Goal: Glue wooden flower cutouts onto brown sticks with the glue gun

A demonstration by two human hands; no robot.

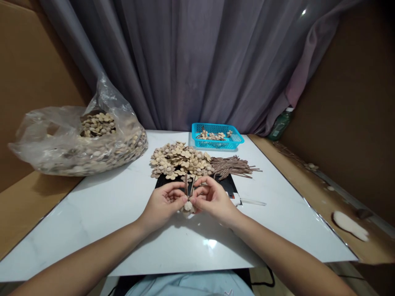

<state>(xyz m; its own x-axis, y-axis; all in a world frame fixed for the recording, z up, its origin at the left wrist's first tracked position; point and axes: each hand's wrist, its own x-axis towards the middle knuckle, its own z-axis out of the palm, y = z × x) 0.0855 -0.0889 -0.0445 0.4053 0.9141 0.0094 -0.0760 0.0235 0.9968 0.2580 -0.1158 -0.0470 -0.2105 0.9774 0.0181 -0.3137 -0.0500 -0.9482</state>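
Observation:
Above the near middle of the table, my left hand (165, 201) and my right hand (212, 201) meet, thumbs and fingers pinched together. Between them they hold a small beige flower piece (188, 206) and a brown cord (186, 185) whose two ends stick up. Part of the flower is hidden by my fingertips. Just beyond my hands lies a black mat (226, 186), with a heap of beige and greyish flower pieces (180, 158) at its far edge. Beside the heap is a bundle of brown cords (233, 165).
A clear plastic bag (92, 152) full of flower pieces stands at left. At the back sits a blue basket (217, 144) with flower pieces inside. A clear stick (253, 202) protrudes from a white tool right of my hand. A green bottle (280, 124) stands by the curtain.

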